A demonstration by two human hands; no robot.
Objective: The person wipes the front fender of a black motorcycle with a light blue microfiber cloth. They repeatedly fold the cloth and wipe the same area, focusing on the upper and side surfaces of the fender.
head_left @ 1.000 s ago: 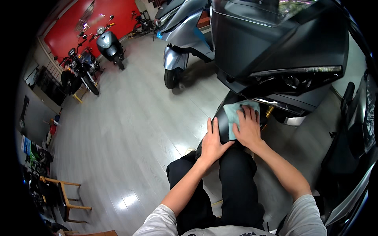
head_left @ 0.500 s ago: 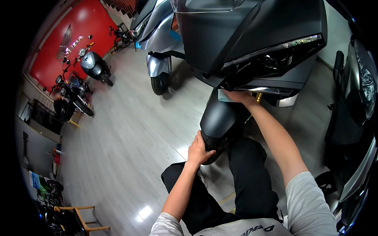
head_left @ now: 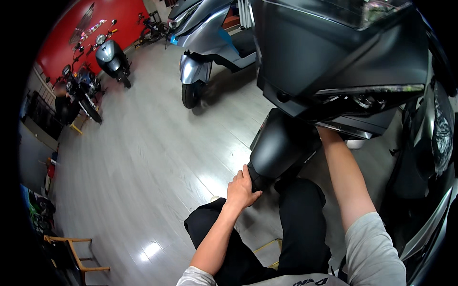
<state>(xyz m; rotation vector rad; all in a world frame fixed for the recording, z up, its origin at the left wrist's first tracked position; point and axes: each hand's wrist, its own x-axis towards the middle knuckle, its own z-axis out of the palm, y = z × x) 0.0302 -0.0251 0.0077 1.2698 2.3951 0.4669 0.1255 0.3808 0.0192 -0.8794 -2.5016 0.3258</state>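
Note:
Above my knees looms the matte black front panel [head_left: 329, 52] of a scooter, with a slim headlight [head_left: 369, 100] along its lower edge. Below it the black front fender [head_left: 279, 148] covers the wheel. My left hand [head_left: 241, 189] is closed round the front tyre [head_left: 258, 177] at the fender's tip, fingers on the far side and thumb on the near side. My right forearm [head_left: 347, 181] reaches up behind the fender and under the front panel. My right hand's fingers are hidden there, along with anything they hold.
A silver scooter [head_left: 196, 71] stands ahead to the left. Farther off are a grey scooter [head_left: 110, 57], a black motorcycle [head_left: 86, 100] and a seated person [head_left: 63, 105]. At lower left is a wooden chair [head_left: 76, 252]. Another black vehicle [head_left: 415, 157] stands close on my right.
My right hand, earlier partly visible with a pale blue cloth above the fender, has gone deeper under the panel, out of sight. The view has shifted; my left hand stays at the tyre.

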